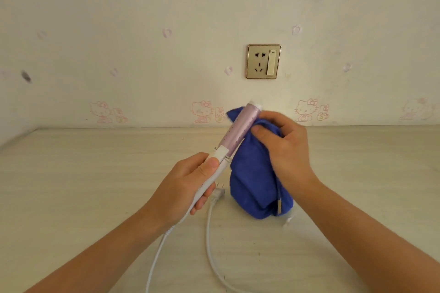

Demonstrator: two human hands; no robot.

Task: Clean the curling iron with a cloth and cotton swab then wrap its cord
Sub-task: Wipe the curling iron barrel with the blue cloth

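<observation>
Your left hand (197, 178) curls round the curling iron (238, 126) by its white plastic handle, thumb on top, tilting the smooth dotted lilac barrel up toward the wall socket (263, 61); below that socket your right hand (285, 145) pinches the plush blue cloth (252, 185) against the barrel; the white cord (209, 233) loops nearer you; a small white piece (288, 221) is possibly a swab.

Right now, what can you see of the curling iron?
The curling iron has a lilac, metallic-looking barrel dotted with holes, a white end cap and a white plastic-looking handle. It is held above the table, tip tilted up and right. The left hand grips the handle, thumb on the lever; the right hand presses a blue cloth against the barrel near the tip. Its white cord trails onto the table, plug lying loose.
</observation>
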